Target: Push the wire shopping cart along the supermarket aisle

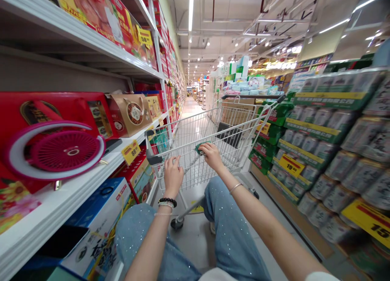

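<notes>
A wire shopping cart (pixel 195 140) with dark corner pieces stands right before my knees. My right hand (pixel 211 155) has its fingers closed on a small dark green cloth-like piece (pixel 199 148) at the cart's upper wire rail. What exactly that piece is cannot be made out. Close to the cart's near left corner, my left hand (pixel 173 173) is held with its fingers apart and nothing in them. Its fingertips are at the wire side, and whether they touch it is unclear. The cart's dark handle bar (pixel 252 97) is on the far side.
Shelves with boxed goods line the left, where a pink fan (pixel 71 151) stands at the white shelf edge (pixel 91 171). Stacked cans (pixel 317 128) rise on the right. A cart wheel (pixel 177 223) is near my feet. The aisle floor (pixel 195 106) runs ahead.
</notes>
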A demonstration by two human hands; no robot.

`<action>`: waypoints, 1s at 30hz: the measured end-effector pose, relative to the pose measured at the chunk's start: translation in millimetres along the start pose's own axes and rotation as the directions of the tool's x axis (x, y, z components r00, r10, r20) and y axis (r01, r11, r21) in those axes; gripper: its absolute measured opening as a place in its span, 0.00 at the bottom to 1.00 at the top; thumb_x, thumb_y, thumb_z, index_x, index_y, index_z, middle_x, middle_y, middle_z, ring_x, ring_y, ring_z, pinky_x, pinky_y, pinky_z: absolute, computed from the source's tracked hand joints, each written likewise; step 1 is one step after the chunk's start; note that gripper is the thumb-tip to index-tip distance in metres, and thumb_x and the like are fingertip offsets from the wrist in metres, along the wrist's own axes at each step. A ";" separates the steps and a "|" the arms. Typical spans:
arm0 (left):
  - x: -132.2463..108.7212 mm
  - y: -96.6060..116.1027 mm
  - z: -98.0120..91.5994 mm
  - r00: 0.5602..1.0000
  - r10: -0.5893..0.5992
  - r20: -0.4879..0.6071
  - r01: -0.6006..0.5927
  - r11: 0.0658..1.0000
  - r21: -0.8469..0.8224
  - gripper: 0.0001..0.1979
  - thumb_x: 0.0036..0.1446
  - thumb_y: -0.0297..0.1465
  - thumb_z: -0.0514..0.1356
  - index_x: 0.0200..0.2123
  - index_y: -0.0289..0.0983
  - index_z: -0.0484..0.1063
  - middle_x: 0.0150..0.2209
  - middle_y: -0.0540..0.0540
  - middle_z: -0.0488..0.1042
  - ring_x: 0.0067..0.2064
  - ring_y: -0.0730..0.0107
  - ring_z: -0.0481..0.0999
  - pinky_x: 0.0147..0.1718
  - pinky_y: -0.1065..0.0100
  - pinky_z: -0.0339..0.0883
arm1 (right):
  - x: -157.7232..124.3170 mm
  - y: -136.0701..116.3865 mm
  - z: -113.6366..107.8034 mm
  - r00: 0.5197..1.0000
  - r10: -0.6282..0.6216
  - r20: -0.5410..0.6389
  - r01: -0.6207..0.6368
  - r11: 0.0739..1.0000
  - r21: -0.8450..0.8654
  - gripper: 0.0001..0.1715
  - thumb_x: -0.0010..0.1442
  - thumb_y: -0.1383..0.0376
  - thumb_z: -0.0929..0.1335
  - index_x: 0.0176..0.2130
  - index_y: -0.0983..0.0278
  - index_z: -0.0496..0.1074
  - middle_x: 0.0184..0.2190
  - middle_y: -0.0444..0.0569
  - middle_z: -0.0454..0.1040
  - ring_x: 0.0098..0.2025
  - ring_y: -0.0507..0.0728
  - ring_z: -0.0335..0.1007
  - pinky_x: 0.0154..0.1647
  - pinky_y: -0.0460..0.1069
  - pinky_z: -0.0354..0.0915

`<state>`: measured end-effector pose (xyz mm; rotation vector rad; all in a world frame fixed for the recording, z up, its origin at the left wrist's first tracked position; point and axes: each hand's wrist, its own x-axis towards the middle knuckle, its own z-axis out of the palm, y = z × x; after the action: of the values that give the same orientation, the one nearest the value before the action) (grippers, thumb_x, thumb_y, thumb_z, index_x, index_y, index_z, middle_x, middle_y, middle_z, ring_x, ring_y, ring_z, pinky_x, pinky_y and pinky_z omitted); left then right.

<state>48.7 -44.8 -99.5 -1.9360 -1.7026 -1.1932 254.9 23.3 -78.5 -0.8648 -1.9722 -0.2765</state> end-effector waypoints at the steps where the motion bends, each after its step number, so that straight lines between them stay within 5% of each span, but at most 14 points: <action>1: 0.0 -0.3 -0.2 1.000 0.000 -0.002 0.000 1.000 -0.001 0.26 0.53 0.20 0.52 0.55 0.35 0.72 0.50 0.38 0.72 0.54 0.54 0.68 0.59 0.53 0.63 | 0.0 1.0 -0.5 1.000 -0.007 0.002 0.007 1.000 0.010 0.30 0.49 0.83 0.59 0.43 0.59 0.75 0.46 0.48 0.77 0.52 0.59 0.66 0.56 0.56 0.63; 7: -3.9 -2.0 -0.9 0.999 0.002 -0.037 -0.002 1.000 -0.002 0.26 0.53 0.20 0.52 0.55 0.36 0.72 0.50 0.39 0.72 0.54 0.55 0.68 0.59 0.52 0.64 | 0.0 6.4 0.0 0.994 0.038 -0.099 -0.035 0.999 0.040 0.32 0.49 0.83 0.60 0.46 0.59 0.74 0.48 0.49 0.76 0.55 0.59 0.65 0.60 0.57 0.61; 15: -4.8 -5.9 -3.3 1.000 -0.008 -0.023 0.008 1.000 -0.014 0.26 0.53 0.21 0.51 0.55 0.36 0.71 0.50 0.38 0.72 0.55 0.54 0.67 0.60 0.51 0.63 | -9.6 8.8 -12.5 0.990 0.097 0.103 -0.106 0.991 0.083 0.33 0.44 0.81 0.59 0.45 0.61 0.75 0.44 0.50 0.77 0.51 0.59 0.68 0.57 0.56 0.64; 23: -10.0 -8.1 -3.7 0.999 -0.001 -0.045 0.003 1.000 0.031 0.27 0.51 0.21 0.53 0.56 0.36 0.71 0.51 0.38 0.72 0.55 0.54 0.69 0.61 0.50 0.61 | -31.1 26.9 -3.3 0.956 0.270 0.116 -0.273 0.962 0.018 0.45 0.42 0.82 0.60 0.57 0.60 0.68 0.66 0.54 0.57 0.58 0.60 0.66 0.59 0.58 0.64; 30: -17.8 -7.3 -2.0 1.000 0.006 0.021 -0.008 0.992 0.127 0.32 0.53 0.21 0.53 0.63 0.36 0.63 0.61 0.37 0.68 0.64 0.50 0.63 0.65 0.45 0.53 | -19.8 22.7 -0.5 0.916 0.330 0.227 -0.320 0.944 -0.080 0.36 0.44 0.84 0.61 0.48 0.61 0.75 0.68 0.53 0.53 0.54 0.60 0.71 0.56 0.57 0.66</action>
<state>41.9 -56.4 -113.4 -1.8828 -1.7356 -1.0392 276.7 30.5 -98.0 -1.2851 -2.0033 -0.0191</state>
